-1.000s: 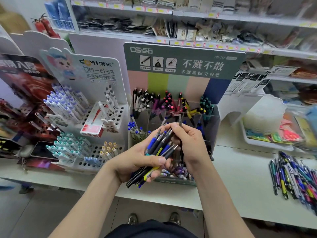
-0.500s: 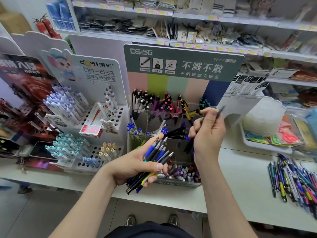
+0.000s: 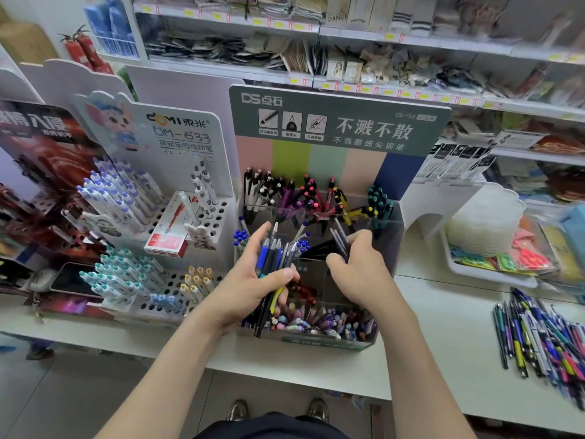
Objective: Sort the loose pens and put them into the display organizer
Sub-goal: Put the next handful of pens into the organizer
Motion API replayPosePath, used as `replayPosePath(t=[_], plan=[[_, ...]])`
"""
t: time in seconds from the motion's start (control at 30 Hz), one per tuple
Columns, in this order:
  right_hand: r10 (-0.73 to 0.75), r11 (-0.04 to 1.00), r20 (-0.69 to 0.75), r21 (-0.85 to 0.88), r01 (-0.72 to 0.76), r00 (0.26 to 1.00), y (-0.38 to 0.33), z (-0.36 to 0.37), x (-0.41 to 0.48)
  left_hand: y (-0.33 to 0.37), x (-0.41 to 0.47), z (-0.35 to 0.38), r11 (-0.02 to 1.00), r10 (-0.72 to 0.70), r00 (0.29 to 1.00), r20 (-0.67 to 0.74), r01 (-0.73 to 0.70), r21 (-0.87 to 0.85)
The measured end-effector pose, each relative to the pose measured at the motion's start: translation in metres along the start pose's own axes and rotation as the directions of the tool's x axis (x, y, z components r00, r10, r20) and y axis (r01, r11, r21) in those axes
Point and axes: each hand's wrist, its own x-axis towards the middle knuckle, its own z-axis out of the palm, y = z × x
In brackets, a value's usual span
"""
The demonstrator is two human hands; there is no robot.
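A person is standing at a white tabletop (image 3: 443,327) in a stationery shop, seen from their own head looking down. Directly ahead is standing a clear organizer (image 3: 326,343) with a green header; its back row is holding upright pens grouped by colour, and its front row is holding small pastel pens.

The left hand (image 3: 250,283) is gripping a bundle of pens (image 3: 272,255), blue, black, grey and one yellow. Its fingers (image 3: 258,237) are curling behind the bundle while the thumb is pressing across the front. The bundle is tilting in front of the organizer's left side, tips up, much as it was half a second ago.

The right hand (image 3: 364,274) has come back. Half a second ago it was reaching up to the organizer's back right corner with one dark pen; now it is hovering lower, over the middle row and near the left hand. Its fingers (image 3: 357,239) are curling round a few dark pens (image 3: 338,239), tips pointing up and away. Whether these are touching a compartment cannot be told.

More loose pens (image 3: 544,337) are lying in a mixed heap on the tabletop, well apart to the right. A white display (image 3: 177,134) of capped pens is standing just left of the organizer.
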Motion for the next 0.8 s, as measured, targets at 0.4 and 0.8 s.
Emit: replayPosePath(t=[0.4,0.8], plan=[[0.021,0.59,0.314,-0.77,0.241,0.949,-0.064,-0.016,0.04,-0.003,0.014,0.008,0.997,0.018,0.987,-0.161,-0.03,-0.074],[-0.293,0.885,-0.121,-0.41,0.221,0.948,-0.006,0.002,0.036,0.001,0.012,0.008,0.996,0.052,0.992,-0.116,-0.06,-0.065]])
